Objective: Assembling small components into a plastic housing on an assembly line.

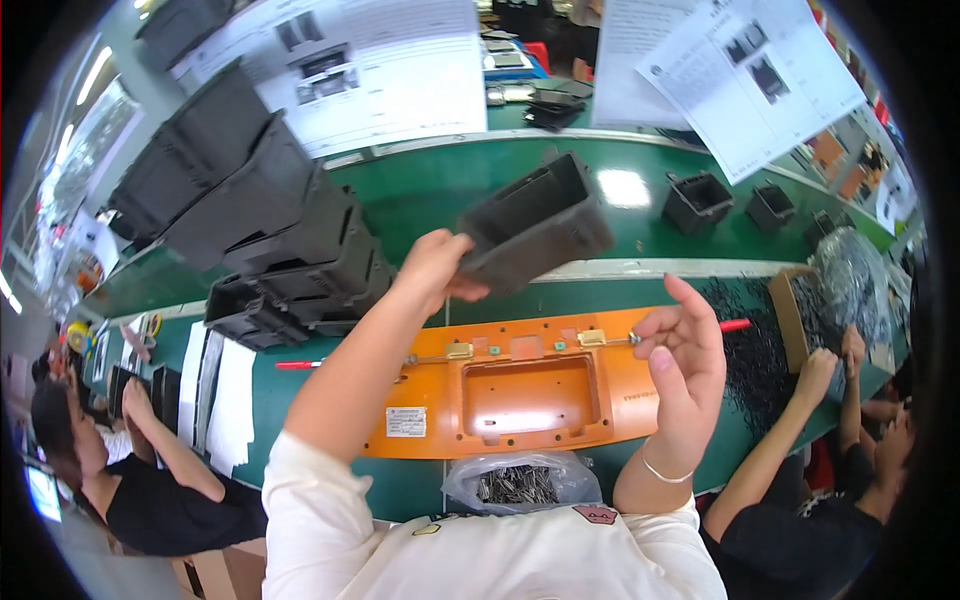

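In my left hand [437, 268] is a black plastic box [530, 240], gripped by its left end and tilted, with its open side facing up and away. It hangs above the far edge of an orange fixture plate [420, 375], which has a rectangular recess and brass-coloured blocks. My right hand [685, 345] is raised over the fixture's right end. Its fingers are loosely curled and apart, with nothing in them. Behind that hand a red-handled rod [735, 325] sticks out of the fixture; another red handle [298, 365] shows at the left end.
Stacked black boxes [290, 230] rise at the left. Smaller black boxes [697, 200] stand far right. Loose black parts [750, 360] lie beside a cardboard box [793, 320]. A plastic bag of metal pins [515, 485] sits nearest me. Co-workers sit on both sides.
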